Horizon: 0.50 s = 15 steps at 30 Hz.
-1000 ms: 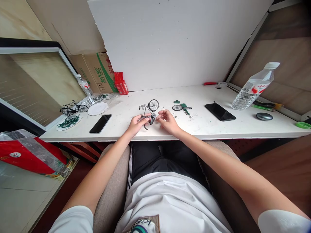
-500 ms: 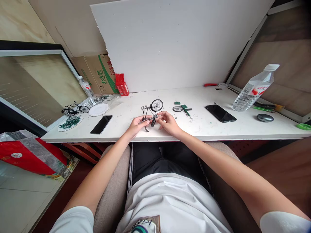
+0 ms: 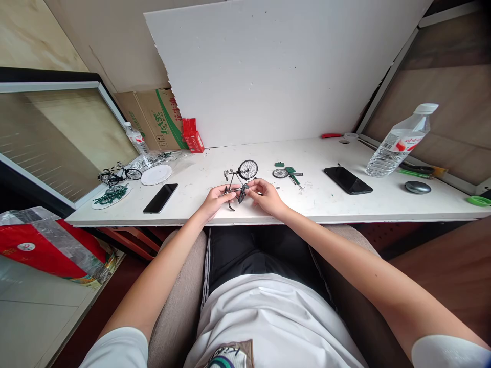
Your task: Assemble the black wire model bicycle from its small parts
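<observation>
assembly work on a small model bicycle (image 3: 240, 181) is the step in hand. it stands half built on the table (image 3: 326, 204) near the front edge, at 12 o'clock from the person's lap, with one wheel fitted at its far end. the left hand (image 3: 215, 198) is clenched on the near left end of the model with thumb and fingertips. the right hand (image 3: 266, 196) pinches a small dark piece (image 3: 241, 193) against the middle of the model, which looks like seating a part there. to my eye the next move calls for a steady left grip and a light, fine push or turn from the right fingertips, without tipping the model. a loose wheel (image 3: 280, 173) and a green tool (image 3: 292, 173) lie at 2 o'clock of it, and a black phone (image 3: 348, 180) lies farther out at 3 o'clock. since half a second ago the right fingertips have closed in on the dark piece and the hands sit nearer together. the model has scarcely shifted.
</observation>
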Each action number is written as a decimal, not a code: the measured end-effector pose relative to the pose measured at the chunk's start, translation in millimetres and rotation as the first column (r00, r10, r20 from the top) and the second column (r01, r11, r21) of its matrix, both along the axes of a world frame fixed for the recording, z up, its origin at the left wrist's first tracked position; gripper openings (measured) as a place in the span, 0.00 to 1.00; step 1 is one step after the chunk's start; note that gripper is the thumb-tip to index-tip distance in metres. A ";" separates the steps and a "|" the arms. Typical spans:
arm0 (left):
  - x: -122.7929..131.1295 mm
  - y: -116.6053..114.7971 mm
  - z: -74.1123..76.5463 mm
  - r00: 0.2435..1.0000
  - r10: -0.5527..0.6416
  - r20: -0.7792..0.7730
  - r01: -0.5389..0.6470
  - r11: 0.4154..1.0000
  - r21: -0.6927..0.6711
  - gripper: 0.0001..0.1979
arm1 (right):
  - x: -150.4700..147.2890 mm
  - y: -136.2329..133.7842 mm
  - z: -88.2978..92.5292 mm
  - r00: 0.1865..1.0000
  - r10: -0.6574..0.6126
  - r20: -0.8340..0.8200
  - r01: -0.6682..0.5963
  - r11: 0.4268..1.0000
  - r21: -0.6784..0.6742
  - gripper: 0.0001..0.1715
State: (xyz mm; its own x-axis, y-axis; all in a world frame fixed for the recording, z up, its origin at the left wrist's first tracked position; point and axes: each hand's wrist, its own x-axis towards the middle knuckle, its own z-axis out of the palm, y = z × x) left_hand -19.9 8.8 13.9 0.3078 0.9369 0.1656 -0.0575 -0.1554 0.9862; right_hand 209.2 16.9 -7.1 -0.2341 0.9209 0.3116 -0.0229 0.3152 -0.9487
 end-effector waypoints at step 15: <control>-5.8 7.7 -6.9 0.996 -0.025 0.089 0.028 0.999 -0.037 0.30 | 1.3 0.3 -0.8 0.995 -0.091 0.042 0.088 0.994 0.061 0.27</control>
State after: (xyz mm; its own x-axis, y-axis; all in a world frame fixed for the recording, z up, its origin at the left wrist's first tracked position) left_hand -25.7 16.6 7.0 0.3186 0.9347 0.1574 -0.1485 -0.1148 0.9822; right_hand 210.5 17.2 -8.0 -0.1665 0.9191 0.3571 0.0503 0.3695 -0.9279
